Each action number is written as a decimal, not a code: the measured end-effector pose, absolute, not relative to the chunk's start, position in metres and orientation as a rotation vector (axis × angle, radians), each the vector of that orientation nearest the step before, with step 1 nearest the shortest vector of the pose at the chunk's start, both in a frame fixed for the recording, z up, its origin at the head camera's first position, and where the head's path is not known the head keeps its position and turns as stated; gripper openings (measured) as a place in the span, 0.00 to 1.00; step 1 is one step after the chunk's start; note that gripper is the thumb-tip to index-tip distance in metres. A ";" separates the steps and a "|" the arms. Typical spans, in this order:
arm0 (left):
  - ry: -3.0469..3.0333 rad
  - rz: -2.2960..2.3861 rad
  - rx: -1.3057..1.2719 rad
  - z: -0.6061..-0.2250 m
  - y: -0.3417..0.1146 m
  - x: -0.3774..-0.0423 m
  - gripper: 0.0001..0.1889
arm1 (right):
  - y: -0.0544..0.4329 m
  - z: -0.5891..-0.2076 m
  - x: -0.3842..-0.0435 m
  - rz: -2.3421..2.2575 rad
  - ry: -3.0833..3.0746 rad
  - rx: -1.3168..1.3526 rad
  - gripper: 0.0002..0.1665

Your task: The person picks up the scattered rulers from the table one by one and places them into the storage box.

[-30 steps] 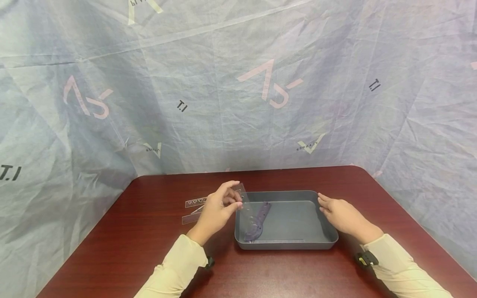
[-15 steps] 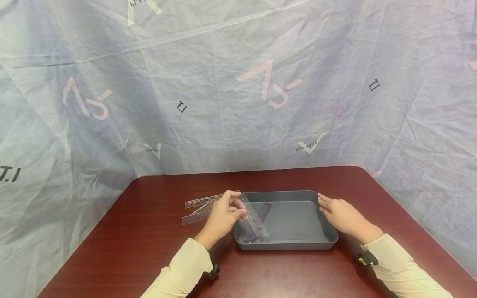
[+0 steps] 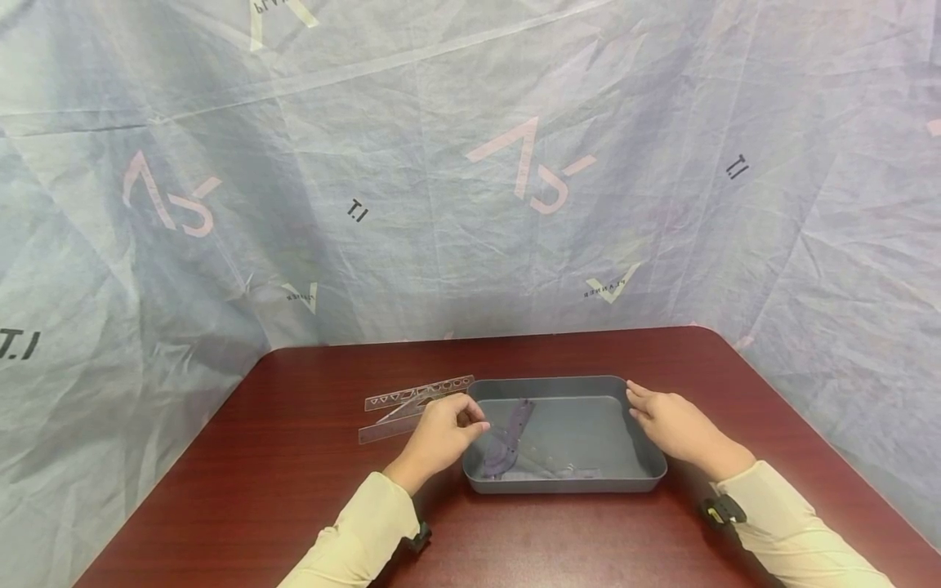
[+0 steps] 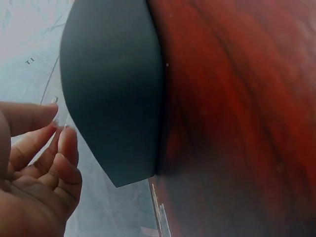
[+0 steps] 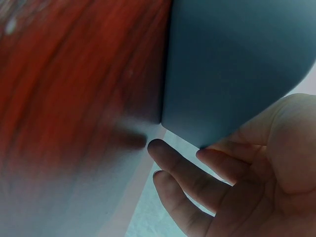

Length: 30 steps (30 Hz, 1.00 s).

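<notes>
My left hand is over the left wall of a grey tray. Between thumb and fingertips it pinches the end of a clear ruler, which slants down into the tray and is hard to see against it. Glints show at those fingertips in the left wrist view. Under it lies a purple see-through ruler with a rounded, protractor-like end. Along the tray's front inner side lies a thin clear strip. My right hand holds the tray's right rim; in the right wrist view its fingers are outside the wall.
Left of the tray, a clear stencil ruler with cut-out shapes and another clear ruler lie on the dark red table, with a thin pale stick between them. A grey printed cloth hangs behind.
My left hand has moved slightly right and down, and the clear ruler has swung from near upright to a low slant inside the tray. The right hand and tray have stayed still.
</notes>
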<state>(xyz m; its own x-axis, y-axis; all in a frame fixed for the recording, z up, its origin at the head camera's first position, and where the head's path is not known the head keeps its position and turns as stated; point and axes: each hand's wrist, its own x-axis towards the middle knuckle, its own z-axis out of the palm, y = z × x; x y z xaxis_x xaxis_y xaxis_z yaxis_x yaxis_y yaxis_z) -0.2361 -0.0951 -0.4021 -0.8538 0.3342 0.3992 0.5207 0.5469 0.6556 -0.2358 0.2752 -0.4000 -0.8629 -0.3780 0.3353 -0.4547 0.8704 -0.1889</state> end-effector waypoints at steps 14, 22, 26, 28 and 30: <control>-2.701 -1.036 -0.948 -0.407 -0.094 -0.239 0.12 | 0.275 -0.401 -0.236 0.373 -2.741 0.634 0.22; -2.821 -0.818 -1.094 -0.408 -0.094 -0.235 0.06 | 0.275 -0.402 -0.236 0.368 -2.738 0.639 0.22; -2.846 -0.720 -1.165 -0.408 -0.093 -0.233 0.04 | 0.275 -0.402 -0.237 0.359 -2.739 0.643 0.22; -2.844 -0.675 -1.187 -0.408 -0.093 -0.233 0.04 | 0.275 -0.403 -0.237 0.356 -2.741 0.644 0.22; -2.845 -0.652 -1.198 -0.408 -0.093 -0.233 0.04 | 0.275 -0.403 -0.237 0.358 -2.742 0.643 0.22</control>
